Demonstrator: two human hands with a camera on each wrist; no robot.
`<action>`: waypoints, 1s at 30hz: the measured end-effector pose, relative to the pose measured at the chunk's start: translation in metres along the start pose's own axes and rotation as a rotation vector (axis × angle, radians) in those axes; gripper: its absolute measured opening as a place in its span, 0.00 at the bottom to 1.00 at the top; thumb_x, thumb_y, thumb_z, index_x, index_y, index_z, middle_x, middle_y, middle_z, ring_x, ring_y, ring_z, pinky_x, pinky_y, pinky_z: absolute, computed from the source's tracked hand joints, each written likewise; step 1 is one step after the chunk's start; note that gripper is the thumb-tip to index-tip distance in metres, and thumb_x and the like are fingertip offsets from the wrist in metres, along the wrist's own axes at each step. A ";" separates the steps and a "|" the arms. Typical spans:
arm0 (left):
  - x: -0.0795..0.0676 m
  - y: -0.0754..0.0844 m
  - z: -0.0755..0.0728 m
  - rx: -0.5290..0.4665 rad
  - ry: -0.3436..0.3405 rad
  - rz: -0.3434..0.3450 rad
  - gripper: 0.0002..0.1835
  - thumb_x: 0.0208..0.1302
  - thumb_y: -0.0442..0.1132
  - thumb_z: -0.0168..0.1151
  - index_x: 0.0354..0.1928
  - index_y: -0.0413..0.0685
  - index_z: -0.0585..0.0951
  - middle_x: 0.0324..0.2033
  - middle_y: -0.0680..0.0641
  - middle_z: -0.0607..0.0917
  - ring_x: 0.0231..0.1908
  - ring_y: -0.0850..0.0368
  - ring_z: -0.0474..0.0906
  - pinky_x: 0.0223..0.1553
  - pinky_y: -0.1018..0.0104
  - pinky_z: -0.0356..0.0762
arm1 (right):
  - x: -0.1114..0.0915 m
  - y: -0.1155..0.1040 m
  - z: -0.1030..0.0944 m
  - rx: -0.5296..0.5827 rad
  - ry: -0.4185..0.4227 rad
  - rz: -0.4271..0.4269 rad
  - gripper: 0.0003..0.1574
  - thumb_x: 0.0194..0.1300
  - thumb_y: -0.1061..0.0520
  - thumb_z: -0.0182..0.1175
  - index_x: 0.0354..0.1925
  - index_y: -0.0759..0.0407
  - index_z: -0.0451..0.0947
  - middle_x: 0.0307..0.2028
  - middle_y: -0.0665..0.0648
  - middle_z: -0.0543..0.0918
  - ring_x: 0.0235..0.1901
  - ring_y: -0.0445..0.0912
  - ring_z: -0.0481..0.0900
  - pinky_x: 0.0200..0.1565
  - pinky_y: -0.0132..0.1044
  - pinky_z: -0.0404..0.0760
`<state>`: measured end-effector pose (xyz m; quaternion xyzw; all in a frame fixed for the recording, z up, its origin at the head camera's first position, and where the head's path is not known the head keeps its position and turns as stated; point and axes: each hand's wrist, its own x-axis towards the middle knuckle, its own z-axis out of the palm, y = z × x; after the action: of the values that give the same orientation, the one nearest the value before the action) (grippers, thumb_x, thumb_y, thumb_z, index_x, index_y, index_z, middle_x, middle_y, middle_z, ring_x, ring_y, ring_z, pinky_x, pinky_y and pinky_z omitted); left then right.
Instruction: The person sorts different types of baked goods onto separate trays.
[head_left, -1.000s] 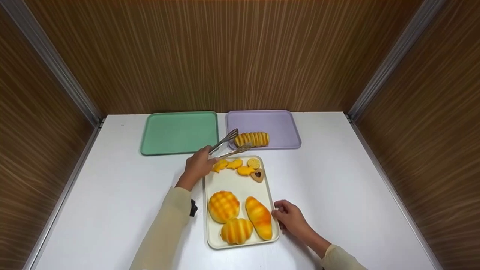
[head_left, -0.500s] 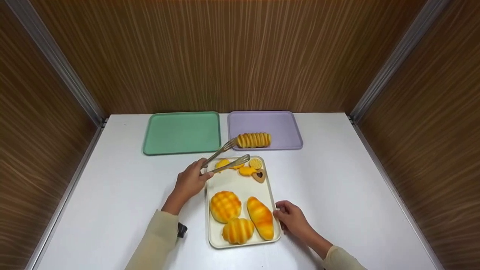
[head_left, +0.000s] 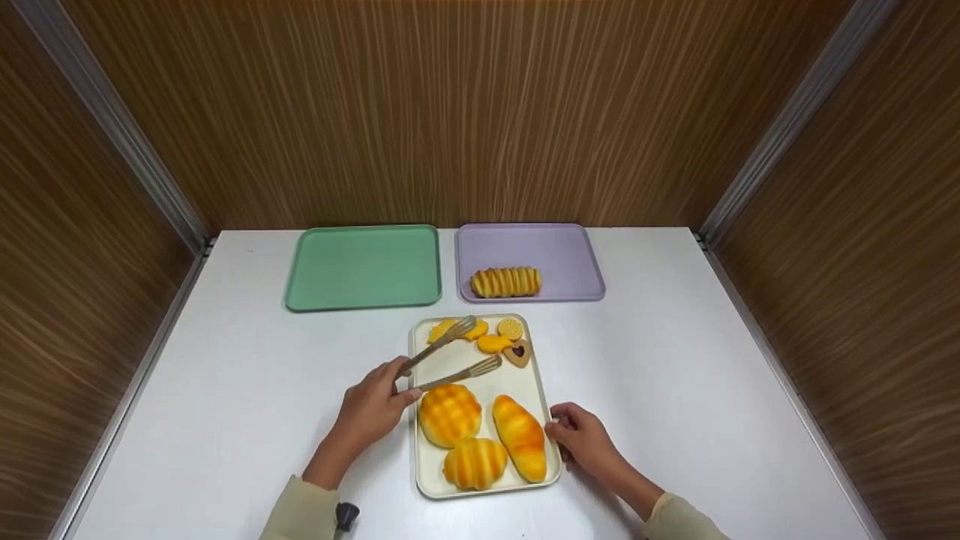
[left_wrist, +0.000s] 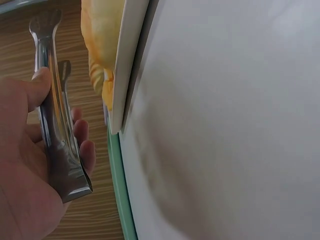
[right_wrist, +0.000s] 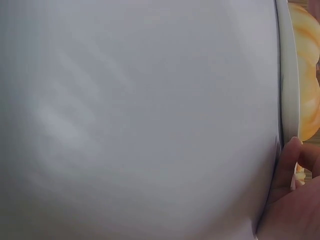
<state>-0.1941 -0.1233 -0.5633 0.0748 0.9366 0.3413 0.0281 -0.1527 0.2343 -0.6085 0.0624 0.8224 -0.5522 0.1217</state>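
Note:
In the head view, my left hand (head_left: 371, 409) holds metal tongs (head_left: 442, 341), their arms spread apart over the cream tray (head_left: 517, 382) with nothing between the tips. The left wrist view shows the thumb and curled fingers around the tongs (left_wrist: 62, 170). Below the tongs lie a round, grid-patterned bun (head_left: 450, 415), a striped roll (head_left: 475, 463) and a long bread roll (head_left: 520, 439). At the tray's far end are yellow fish-shaped pieces (head_left: 491, 343), a round biscuit (head_left: 510, 328) and a heart biscuit (head_left: 517, 352). My right hand (head_left: 585, 439) grips the tray's right rim.
Behind the cream tray, a green tray (head_left: 364, 266) stands at the left and a purple tray (head_left: 566, 259) at the right. A ridged loaf (head_left: 506, 282) lies near the purple tray's front edge. Wood-grain panels (head_left: 480, 112) enclose the white table (head_left: 690, 360).
My left hand has drawn back towards me with the tongs, away from the ridged loaf and over the cream tray. The right hand has stayed at the rim.

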 end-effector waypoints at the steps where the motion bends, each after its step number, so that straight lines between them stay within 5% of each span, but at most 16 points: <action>1: -0.004 -0.001 0.000 0.001 0.001 0.006 0.25 0.68 0.53 0.65 0.65 0.60 0.73 0.52 0.53 0.83 0.38 0.59 0.73 0.45 0.52 0.71 | 0.000 0.000 0.000 -0.002 -0.003 0.000 0.17 0.68 0.57 0.64 0.52 0.64 0.77 0.29 0.54 0.74 0.19 0.44 0.72 0.20 0.32 0.74; 7: -0.029 -0.009 -0.001 0.028 0.017 0.036 0.26 0.67 0.55 0.66 0.64 0.60 0.73 0.52 0.56 0.83 0.38 0.62 0.74 0.42 0.54 0.72 | 0.000 0.001 0.000 -0.002 -0.009 -0.014 0.18 0.68 0.57 0.64 0.52 0.65 0.77 0.29 0.53 0.74 0.19 0.44 0.72 0.20 0.33 0.74; 16: -0.058 -0.023 -0.007 0.055 -0.012 -0.040 0.27 0.65 0.54 0.68 0.63 0.60 0.74 0.50 0.56 0.83 0.38 0.64 0.73 0.41 0.54 0.73 | -0.002 0.000 -0.001 -0.010 -0.001 -0.028 0.18 0.68 0.57 0.64 0.52 0.65 0.77 0.28 0.53 0.74 0.18 0.43 0.71 0.19 0.32 0.74; 30: -0.083 -0.039 -0.018 0.083 -0.071 -0.108 0.31 0.62 0.55 0.69 0.66 0.61 0.73 0.54 0.58 0.82 0.44 0.63 0.76 0.49 0.50 0.76 | -0.001 -0.002 0.001 -0.001 0.006 0.007 0.18 0.68 0.58 0.63 0.53 0.65 0.77 0.28 0.53 0.74 0.19 0.43 0.71 0.21 0.32 0.72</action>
<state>-0.1193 -0.1776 -0.5745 0.0373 0.9510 0.2973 0.0766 -0.1523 0.2331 -0.6068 0.0669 0.8229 -0.5511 0.1210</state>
